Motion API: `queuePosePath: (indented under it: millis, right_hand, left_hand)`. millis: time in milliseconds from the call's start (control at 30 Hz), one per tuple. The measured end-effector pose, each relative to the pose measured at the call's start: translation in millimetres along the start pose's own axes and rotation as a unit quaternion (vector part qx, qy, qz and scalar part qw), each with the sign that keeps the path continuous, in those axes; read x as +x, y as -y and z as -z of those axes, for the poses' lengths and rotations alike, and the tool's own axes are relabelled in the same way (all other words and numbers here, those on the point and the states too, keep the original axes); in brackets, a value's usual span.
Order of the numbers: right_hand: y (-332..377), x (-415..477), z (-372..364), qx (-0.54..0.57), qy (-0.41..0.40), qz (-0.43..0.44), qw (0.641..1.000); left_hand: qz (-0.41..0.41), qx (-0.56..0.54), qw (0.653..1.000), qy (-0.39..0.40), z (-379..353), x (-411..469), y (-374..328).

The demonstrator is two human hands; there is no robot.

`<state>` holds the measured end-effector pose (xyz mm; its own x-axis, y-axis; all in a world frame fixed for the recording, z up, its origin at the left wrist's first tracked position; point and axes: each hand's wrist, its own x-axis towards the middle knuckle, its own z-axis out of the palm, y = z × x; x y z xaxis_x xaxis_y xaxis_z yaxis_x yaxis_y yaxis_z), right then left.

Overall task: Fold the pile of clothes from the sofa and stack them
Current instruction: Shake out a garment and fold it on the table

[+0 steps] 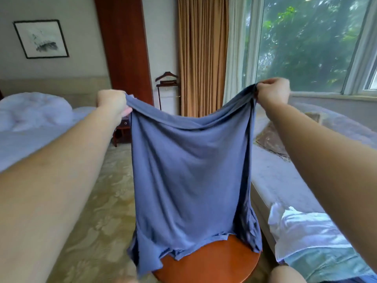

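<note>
While a white-quilted bed [30, 123] fills the left and a long grey sofa [285, 180] runs under the window at right, the slate-blue jersey garment [189, 176] hangs spread between them, its hem hiding the far part of a round red-brown wooden table [206, 266]. Crumpled white and pale-green clothes [306, 237] lie on the sofa's near end, just right of the table. The left hand [113, 106] and right hand [272, 91], well apart, each clench a top corner.
</note>
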<state>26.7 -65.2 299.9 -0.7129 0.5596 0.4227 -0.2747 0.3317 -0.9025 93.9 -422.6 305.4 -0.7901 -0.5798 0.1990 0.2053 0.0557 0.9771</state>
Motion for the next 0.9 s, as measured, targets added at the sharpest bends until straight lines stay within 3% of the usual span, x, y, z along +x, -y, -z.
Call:
queuePosePath:
  millis: [133, 200, 400, 500, 633, 733, 800, 867, 900]
  right_hand:
    - [-65, 15, -25, -0.026, -0.002, -0.075, 0.997]
    - [-97, 25, -20, -0.033, -0.032, -0.118, 0.992]
    - [-134, 40, 30, -0.023, -0.144, -0.145, 0.979]
    - [-110, 50, 14, -0.062, -0.105, -0.081, 0.989]
    - [-43, 40, -99, -0.026, 0.065, 0.022, 0.997]
    - [18, -26, -191, 0.089, 0.241, 0.081, 0.963]
    - [30, -87, -227, 0.114, 0.415, 0.059, 0.901]
    - [14, -142, -245, 0.076, 0.618, -0.003, 0.782]
    - [-6, -161, -253, 0.019, 0.682, -0.033, 0.730]
  left_hand:
    - [0.055, 0.011, 0.998, 0.036, -28, 18, 58]
    - [0.048, 0.111, 0.990, 0.068, -45, 29, 81]
    - [0.041, 0.300, 0.906, 0.295, -113, 22, 113]
    - [0.049, 0.336, 0.869, 0.361, -118, 20, 104]
    - [0.063, 0.379, 0.817, 0.430, -66, 14, 107]
    - [0.109, 0.392, 0.748, 0.525, -22, -14, 123]
    - [0.157, 0.417, 0.659, 0.606, -1, -34, 131]
    - [0.197, 0.440, 0.574, 0.662, 19, -37, 135]
    - [0.214, 0.436, 0.561, 0.670, 28, -33, 135]
